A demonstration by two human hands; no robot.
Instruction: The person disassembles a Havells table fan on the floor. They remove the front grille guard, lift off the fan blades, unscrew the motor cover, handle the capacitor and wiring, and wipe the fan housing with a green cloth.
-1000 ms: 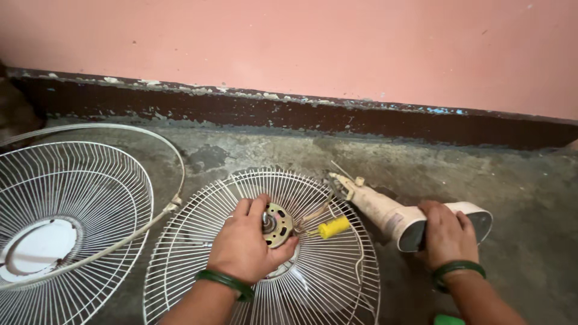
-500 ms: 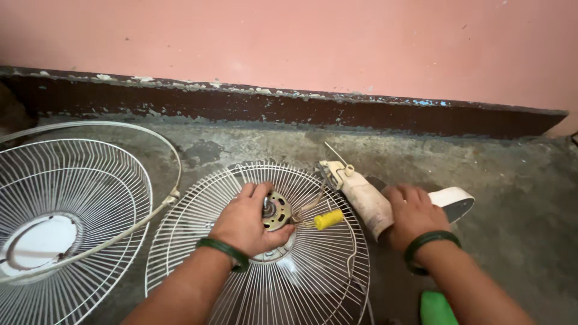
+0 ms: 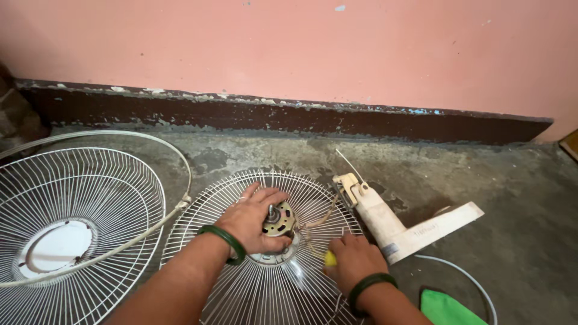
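While the left hand (image 3: 250, 221) stays cupped over the fan motor (image 3: 279, 220) at the hub of the wire fan guard (image 3: 265, 283) on the concrete floor (image 3: 512, 241), the right hand (image 3: 354, 260) has changed place — half a second ago it lay on the cream plastic fan neck (image 3: 391, 225), and now it has let go and come down onto the yellow-handled tool (image 3: 330, 259) lying on the guard. Its fingers are curled shut around that handle, with only a bit of yellow showing. The left fingers wrap the motor's side, holding it steady. As I judge it, the work is passing from handling the neck to working at the motor with the tool — the neck now rests untouched beside the guard. A second guard (image 3: 72, 229) lies to the left.
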